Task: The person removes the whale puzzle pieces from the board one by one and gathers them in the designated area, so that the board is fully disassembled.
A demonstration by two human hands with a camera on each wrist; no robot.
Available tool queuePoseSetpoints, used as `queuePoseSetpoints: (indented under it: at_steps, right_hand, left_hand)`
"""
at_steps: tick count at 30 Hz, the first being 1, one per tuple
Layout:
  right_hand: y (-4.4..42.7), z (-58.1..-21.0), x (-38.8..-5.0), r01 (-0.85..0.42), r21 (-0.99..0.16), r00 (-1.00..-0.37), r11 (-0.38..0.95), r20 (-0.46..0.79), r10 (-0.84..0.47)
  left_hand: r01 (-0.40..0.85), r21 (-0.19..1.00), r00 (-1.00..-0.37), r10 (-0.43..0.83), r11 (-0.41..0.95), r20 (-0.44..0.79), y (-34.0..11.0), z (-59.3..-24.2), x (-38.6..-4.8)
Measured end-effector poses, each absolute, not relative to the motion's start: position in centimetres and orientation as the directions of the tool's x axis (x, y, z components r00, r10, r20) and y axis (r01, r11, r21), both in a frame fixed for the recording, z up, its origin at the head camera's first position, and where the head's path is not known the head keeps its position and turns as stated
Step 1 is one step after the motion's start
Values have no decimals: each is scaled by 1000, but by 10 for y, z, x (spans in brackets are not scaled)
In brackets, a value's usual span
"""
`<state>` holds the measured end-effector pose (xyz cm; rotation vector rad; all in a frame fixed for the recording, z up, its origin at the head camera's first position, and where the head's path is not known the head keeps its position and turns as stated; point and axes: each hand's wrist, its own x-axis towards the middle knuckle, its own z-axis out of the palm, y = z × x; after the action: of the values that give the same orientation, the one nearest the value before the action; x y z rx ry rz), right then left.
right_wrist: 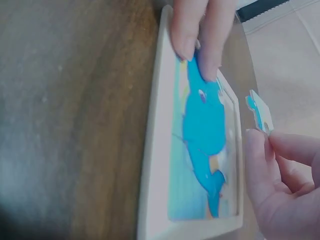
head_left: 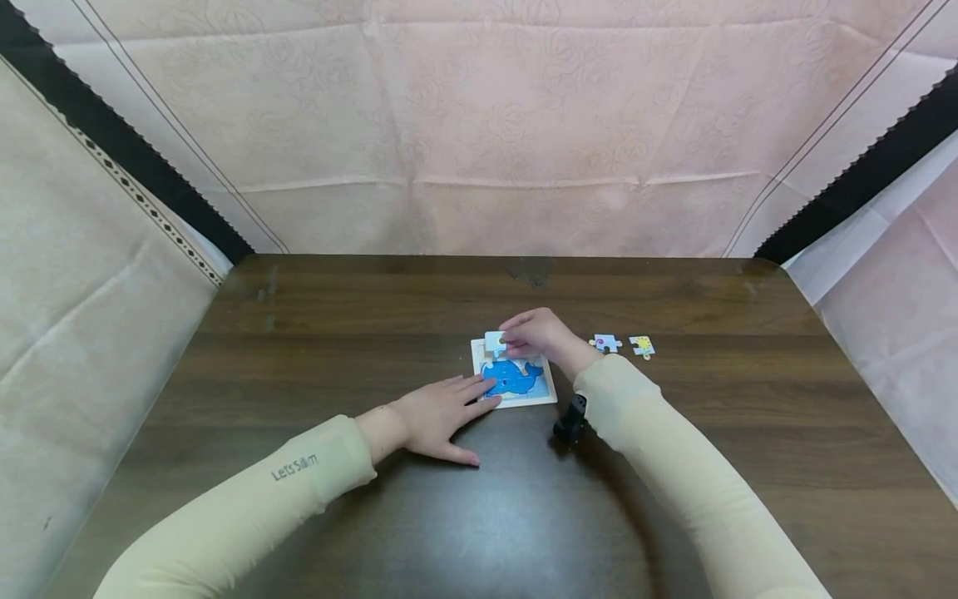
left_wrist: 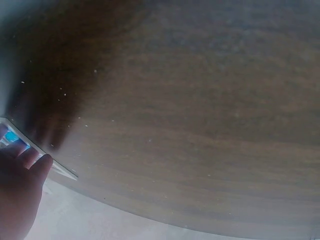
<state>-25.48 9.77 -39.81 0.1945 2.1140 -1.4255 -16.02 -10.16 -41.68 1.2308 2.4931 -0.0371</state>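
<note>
A white-framed puzzle board [head_left: 552, 394] with a blue whale [head_left: 512, 378] lies on the table. My left hand [head_left: 443, 416] has its fingers spread, their tips resting on the board's left side; the left wrist view shows part of this hand [left_wrist: 22, 185] at the frame's edge. Between thumb and fingers my right hand [head_left: 542, 334] pinches a light puzzle piece [head_left: 494, 342] over the board's upper left. In the right wrist view the held piece [right_wrist: 260, 111] is tilted and apart from the board [right_wrist: 150, 200], whose upper part bears the left fingers [right_wrist: 190, 30].
Two loose puzzle pieces lie right of the board: one with purple and red marks [head_left: 607, 343], another with yellow [head_left: 642, 345]. A small black object [head_left: 571, 418] is at the right wrist. The brown wooden table [head_left: 337, 333] ends at pale cloth [head_left: 479, 125].
</note>
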Motion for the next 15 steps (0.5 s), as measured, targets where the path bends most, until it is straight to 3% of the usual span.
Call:
queuePoseSetpoints:
  at_steps: [15]
  right_hand:
    - [142,-384,-263,389,-826,-840,409,-500,-211]
  left_hand:
    - [755,152,-564,750,638,-346,-102,-416,-161]
